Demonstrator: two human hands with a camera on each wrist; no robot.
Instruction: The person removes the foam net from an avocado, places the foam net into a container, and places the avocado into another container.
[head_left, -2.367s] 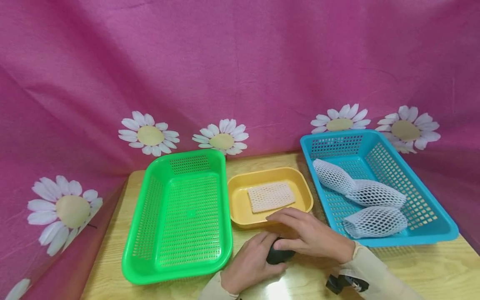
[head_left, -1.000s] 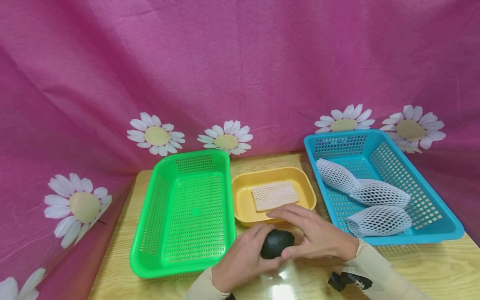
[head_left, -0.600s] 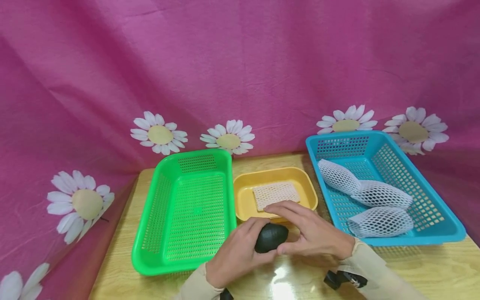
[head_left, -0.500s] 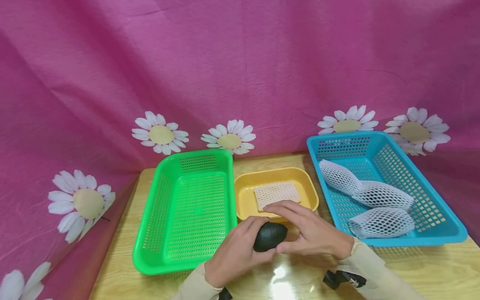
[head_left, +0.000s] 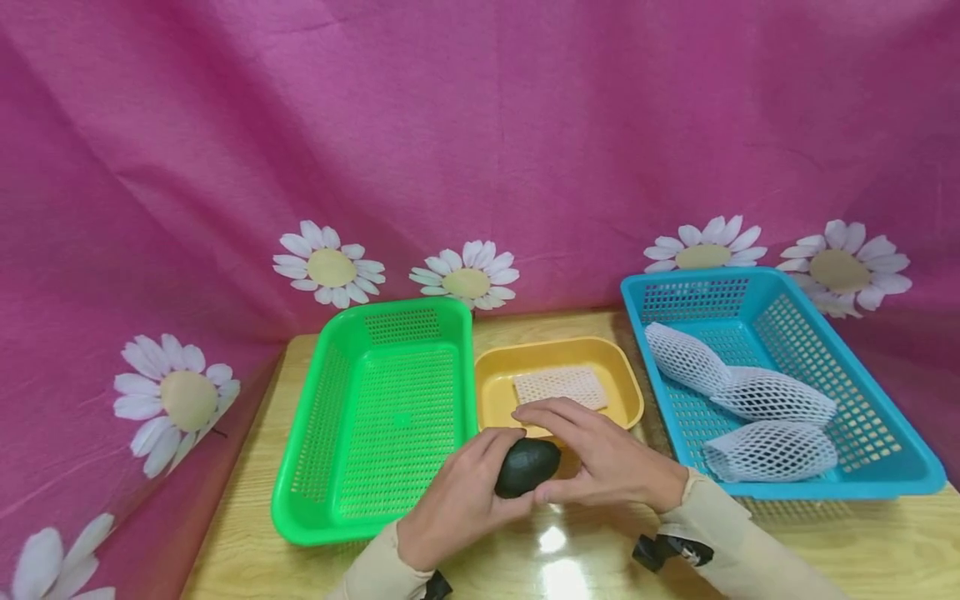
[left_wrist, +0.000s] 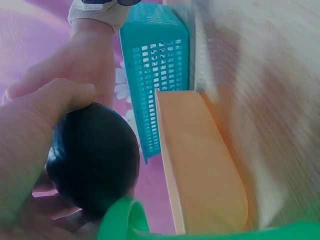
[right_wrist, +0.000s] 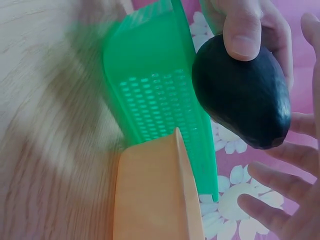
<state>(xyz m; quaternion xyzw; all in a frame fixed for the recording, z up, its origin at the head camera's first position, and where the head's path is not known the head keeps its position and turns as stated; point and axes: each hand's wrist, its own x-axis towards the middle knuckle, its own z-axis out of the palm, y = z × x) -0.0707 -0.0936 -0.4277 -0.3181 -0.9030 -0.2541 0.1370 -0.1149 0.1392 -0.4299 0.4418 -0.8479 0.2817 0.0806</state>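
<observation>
A dark, almost black avocado (head_left: pixel 528 467) is held in my left hand (head_left: pixel 459 498), above the table in front of the yellow basin (head_left: pixel 491 417). The left wrist view shows the thumb and fingers curled round the avocado (left_wrist: pixel 95 157). My right hand (head_left: pixel 611 458) hovers at the avocado's right side; the right wrist view shows its fingers (right_wrist: pixel 272 182) spread and loosely bent, apart from the avocado's skin or barely near its tip. A flat white foam net sleeve (head_left: pixel 558 386) lies in the basin, partly behind the right hand's fingers.
To the left stands a green basket (head_left: pixel 405 419) with nothing visible inside. A blue basket (head_left: pixel 795 312) at the right holds white foam net sleeves (head_left: pixel 772 451) with bulging shapes. A pink flowered cloth (head_left: pixel 480 150) hangs behind the wooden table (head_left: pixel 247 492).
The avocado, partly covered by the hands at first, has moved up and leftward with my left hand and now shows more fully. My right hand has followed it leftward. The baskets and sleeves stay put.
</observation>
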